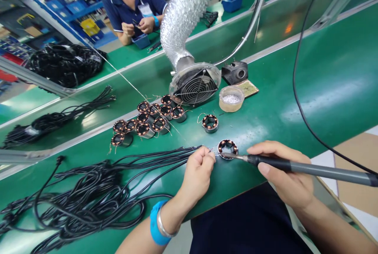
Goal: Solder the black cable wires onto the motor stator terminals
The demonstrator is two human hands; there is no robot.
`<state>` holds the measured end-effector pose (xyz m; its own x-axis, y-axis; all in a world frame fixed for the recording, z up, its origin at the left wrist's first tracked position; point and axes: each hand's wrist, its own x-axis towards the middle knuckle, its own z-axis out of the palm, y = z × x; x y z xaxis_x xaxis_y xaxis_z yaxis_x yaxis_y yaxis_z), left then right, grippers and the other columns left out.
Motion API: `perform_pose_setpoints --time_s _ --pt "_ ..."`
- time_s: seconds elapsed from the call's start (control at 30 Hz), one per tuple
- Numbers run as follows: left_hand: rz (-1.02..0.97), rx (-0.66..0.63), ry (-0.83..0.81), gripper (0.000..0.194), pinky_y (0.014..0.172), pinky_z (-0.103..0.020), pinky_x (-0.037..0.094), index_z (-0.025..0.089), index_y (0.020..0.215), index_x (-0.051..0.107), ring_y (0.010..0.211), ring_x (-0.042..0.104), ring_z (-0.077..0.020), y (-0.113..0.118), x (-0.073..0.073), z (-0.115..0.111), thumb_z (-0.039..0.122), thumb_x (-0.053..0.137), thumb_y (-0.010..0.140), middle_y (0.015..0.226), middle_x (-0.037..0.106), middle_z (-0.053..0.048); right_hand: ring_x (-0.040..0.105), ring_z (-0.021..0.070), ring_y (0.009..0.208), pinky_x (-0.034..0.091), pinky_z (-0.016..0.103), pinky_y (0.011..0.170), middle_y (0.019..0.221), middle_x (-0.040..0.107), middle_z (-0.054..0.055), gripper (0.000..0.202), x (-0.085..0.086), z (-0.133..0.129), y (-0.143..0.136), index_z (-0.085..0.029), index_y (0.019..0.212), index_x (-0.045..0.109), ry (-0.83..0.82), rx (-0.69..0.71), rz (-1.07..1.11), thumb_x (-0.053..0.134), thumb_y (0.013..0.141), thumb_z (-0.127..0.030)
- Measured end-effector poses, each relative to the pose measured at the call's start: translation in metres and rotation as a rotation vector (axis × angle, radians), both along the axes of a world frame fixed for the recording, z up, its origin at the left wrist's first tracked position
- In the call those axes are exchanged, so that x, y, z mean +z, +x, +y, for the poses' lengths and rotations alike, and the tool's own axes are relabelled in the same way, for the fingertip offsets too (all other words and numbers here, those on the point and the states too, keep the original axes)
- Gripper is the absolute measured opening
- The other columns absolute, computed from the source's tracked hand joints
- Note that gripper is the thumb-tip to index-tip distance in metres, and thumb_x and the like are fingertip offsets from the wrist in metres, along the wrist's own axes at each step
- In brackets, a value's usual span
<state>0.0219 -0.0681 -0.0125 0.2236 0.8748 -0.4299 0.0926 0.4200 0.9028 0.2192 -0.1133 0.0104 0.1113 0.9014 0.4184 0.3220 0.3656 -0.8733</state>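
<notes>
While beneath silver duct (184,17), green bench (265,124) glossy, left grip (199,171) on cable (177,152), right grip (288,179) round soldering iron (325,172).

- At twelve o'clock, a silver flexible duct (186,13) is joined to a guarded fan (197,86).
- At eleven o'clock, something small and dark is held by a co-worker (118,13) wearing navy.
- At one o'clock, a blue tray (233,2) is set on the far bench (249,4).
- At ten o'clock, a yellow bin (90,26) is seen near blue bins (77,6).
</notes>
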Motion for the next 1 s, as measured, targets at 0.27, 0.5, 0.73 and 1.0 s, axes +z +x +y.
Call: perform_pose_setpoints --time_s 0.27,0.5,0.73,1.0 --pt "0.022 -0.009 0.041 0.035 0.046 -0.021 0.019 0.021 0.065 0.038 0.045 0.022 -0.0061 0.0 -0.001 -0.001 0.042 0.057 0.085 0.052 0.029 0.009 0.062 0.0133 0.062 0.05 0.022 0.055 0.077 0.069 -0.001 0.016 -0.006 0.003 -0.003 -0.023 0.094 0.068 -0.032 0.034 0.031 0.058 0.085 -0.016" --pt "0.056 -0.02 0.095 0.034 0.048 -0.022 0.021 0.021 0.065 0.039 0.047 0.025 -0.0071 -0.001 -0.002 -0.003 0.04 0.055 0.087 0.053 0.031 0.009 0.057 0.0113 0.057 0.045 0.023 0.05 0.075 0.066 0.0 0.016 0.007 0.0 -0.007 -0.02 0.094 0.066 0.037 0.057 -0.087 0.057 0.082 -0.016" --pt "0.087 -0.035 0.133 0.032 0.049 -0.022 0.022 0.02 0.067 0.04 0.048 0.025 -0.0075 -0.001 -0.003 -0.003 0.039 0.052 0.089 0.054 0.031 0.008 0.047 0.012 0.048 0.038 0.026 0.043 0.061 0.054 -0.002 0.021 0.014 -0.005 -0.015 -0.019 0.098 0.065 0.157 0.065 -0.195 0.054 0.081 -0.012" --pt "0.091 -0.041 0.156 0.031 0.049 -0.022 0.022 0.02 0.066 0.039 0.048 0.025 -0.0073 0.0 -0.004 -0.004 0.037 0.051 0.09 0.056 0.032 0.008 0.057 0.0138 0.056 0.045 0.026 0.048 0.073 0.067 0.003 0.017 0.021 -0.006 -0.009 -0.019 0.096 0.064 0.152 -0.007 -0.203 0.056 0.082 -0.012"
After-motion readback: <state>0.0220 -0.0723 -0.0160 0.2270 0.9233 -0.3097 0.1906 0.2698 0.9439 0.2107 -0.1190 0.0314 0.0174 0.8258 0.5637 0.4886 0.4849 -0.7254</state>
